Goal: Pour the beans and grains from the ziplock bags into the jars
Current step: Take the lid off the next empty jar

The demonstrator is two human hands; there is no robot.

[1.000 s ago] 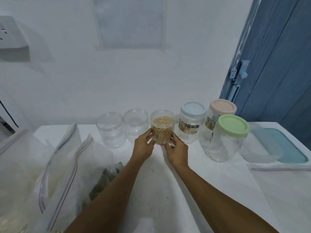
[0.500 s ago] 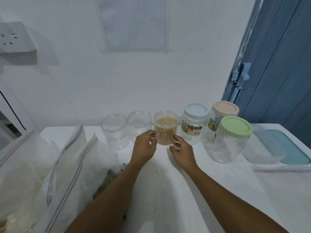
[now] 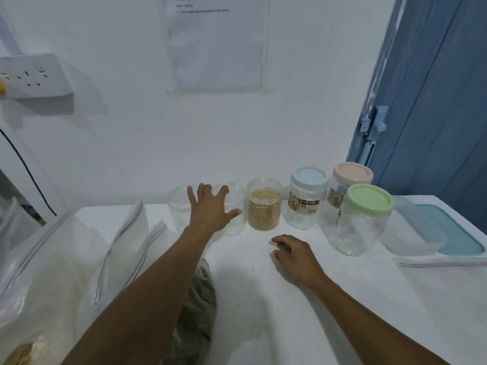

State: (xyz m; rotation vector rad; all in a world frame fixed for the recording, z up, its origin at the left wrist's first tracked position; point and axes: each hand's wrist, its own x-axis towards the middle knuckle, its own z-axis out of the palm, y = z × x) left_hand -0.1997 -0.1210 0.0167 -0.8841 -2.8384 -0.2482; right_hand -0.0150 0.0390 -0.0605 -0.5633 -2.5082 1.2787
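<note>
Bean jar (image 3: pixel 264 208), lidless, stands upright at far side of table (image 3: pixel 263 299). Left hand (image 3: pixel 210 210) just left of it, fingers spread, holding nothing, in front of two empty jars (image 3: pixel 176 206); contact unclear. Right hand (image 3: pixel 297 259) nearer, on table, loosely curled, empty. Ziplock bags (image 3: pixel 52 259) near left.

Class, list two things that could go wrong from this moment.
1. The spread left hand reaches at the empty jars right beside the lidless bean jar; a knock might tip it and spill beans.
2. The ziplock bags crowd the left forearm; a sweep could drag them.
</note>
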